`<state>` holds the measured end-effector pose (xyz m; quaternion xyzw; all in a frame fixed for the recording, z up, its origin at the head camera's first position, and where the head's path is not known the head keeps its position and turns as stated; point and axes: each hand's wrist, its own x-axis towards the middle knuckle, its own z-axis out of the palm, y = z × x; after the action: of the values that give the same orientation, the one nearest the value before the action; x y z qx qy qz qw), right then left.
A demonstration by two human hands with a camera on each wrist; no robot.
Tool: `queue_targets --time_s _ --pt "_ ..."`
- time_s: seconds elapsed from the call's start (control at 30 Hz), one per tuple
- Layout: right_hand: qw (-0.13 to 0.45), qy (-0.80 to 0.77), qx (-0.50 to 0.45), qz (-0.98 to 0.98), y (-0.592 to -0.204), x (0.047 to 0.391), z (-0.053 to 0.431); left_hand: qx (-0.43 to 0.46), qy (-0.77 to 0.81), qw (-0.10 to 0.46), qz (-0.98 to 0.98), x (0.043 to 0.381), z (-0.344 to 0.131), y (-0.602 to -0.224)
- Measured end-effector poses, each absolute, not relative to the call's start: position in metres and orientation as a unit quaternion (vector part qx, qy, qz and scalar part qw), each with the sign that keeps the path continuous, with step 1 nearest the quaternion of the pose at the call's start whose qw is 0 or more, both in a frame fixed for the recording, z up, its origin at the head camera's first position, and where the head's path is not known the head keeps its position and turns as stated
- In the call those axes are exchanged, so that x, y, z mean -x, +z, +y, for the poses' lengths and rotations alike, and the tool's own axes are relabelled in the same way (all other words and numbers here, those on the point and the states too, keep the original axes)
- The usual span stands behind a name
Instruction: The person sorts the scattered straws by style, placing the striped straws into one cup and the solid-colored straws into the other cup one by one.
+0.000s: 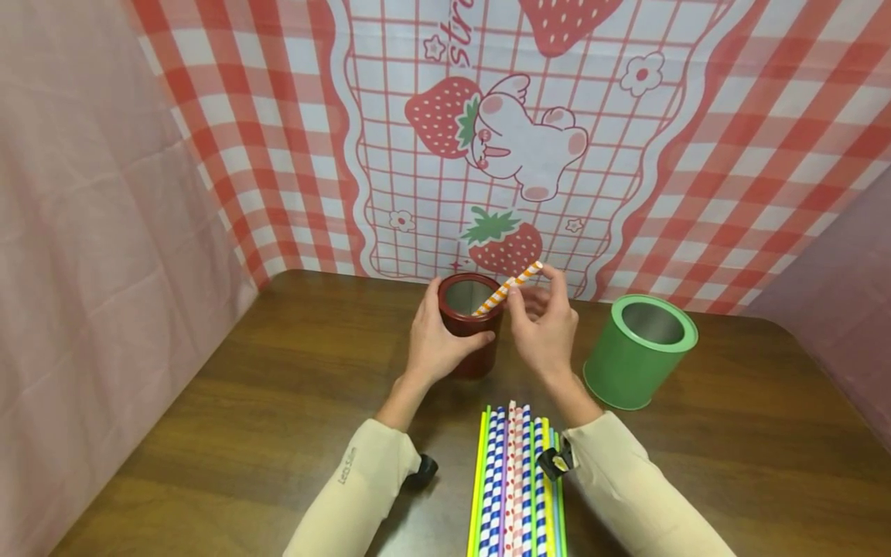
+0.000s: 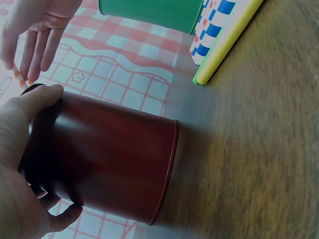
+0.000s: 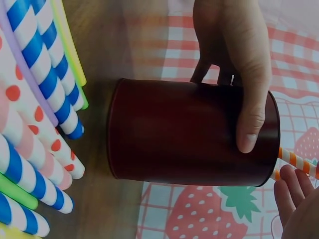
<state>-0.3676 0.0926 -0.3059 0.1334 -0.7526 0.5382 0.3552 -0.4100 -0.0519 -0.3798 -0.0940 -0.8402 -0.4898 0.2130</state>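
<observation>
Above the table (image 1: 264, 387), the right grip (image 1: 546, 323) pinches a slanting striped straw (image 1: 496, 298).

- Both forearms (image 1: 334, 510) are stretched forward, covered by pale sleeves (image 1: 640, 483); wrists (image 1: 574, 401) are bared.
- Left hand (image 1: 435, 344) is curved into a wide grip, thumb and fingers set well apart.
- Right hand (image 1: 546, 325) is held just beside it, thumb and fingers set in a narrow pinch.

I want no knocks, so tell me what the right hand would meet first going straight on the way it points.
Pointing forward and left, the right hand would probably meet the dark red can first, at its rim; depth is unclear, so it might pass above.
</observation>
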Motion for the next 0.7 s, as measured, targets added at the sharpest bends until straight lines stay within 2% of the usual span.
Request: queue_targets --time_s 0.7 --pt "0.334 0.543 -0.163 -0.753 -0.319 0.373 0.089 0.097 -0.482 0.218 -0.843 0.410 -0.052 -0.380"
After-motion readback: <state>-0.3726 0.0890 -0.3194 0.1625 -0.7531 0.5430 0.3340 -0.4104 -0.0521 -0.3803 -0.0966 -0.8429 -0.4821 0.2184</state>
